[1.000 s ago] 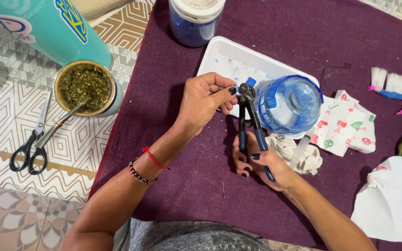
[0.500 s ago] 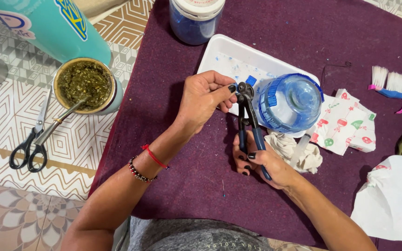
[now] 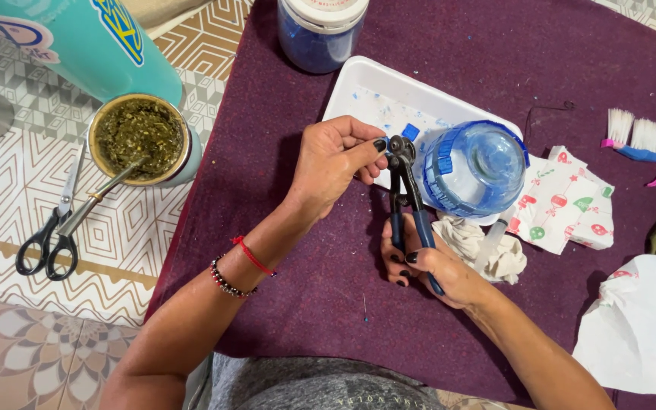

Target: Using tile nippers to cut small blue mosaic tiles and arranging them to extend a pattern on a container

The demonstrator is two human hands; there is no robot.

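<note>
Head view: the right hand (image 3: pixel 434 266) was clenched around the blue-sleeved handles of a pair of dark metal nippers (image 3: pixel 405 193), which stood nearly upright with their head at twelve o'clock from that hand. The left hand (image 3: pixel 337 163) had its fingers curled in, thumb and forefinger pinched at the nippers' jaws; whatever small piece it gripped there was too small to tell. Its wrist wore a red string bracelet (image 3: pixel 252 256) and a dark beaded bracelet (image 3: pixel 225 279).

Just at three o'clock from the nippers' head lay a round blue clear-plastic container (image 3: pixel 476 168), tipped on its side, resting partly on a white rectangular foam tray (image 3: pixel 366 87) flecked with blue chips. At five o'clock from the nippers sat a crumpled whitish rag (image 3: pixel 487 247). All of this lay on a dark purple cloth (image 3: pixel 282 304).

At twelve o'clock stood a jar of blue material with a white lid (image 3: pixel 320 30). At three o'clock lay a folded patterned paper napkin (image 3: pixel 563 201), and beyond it a small brush with white bristles and a pink handle (image 3: pixel 635 137). A sheet of crumpled white paper (image 3: pixel 639 326) lay at four o'clock.

Well apart at nine o'clock, on a patterned tablecloth (image 3: pixel 9 190), stood a cup of green herb with a metal straw (image 3: pixel 140 137), black-handled scissors (image 3: pixel 51 235), and a turquoise flask (image 3: pixel 77 42)
</note>
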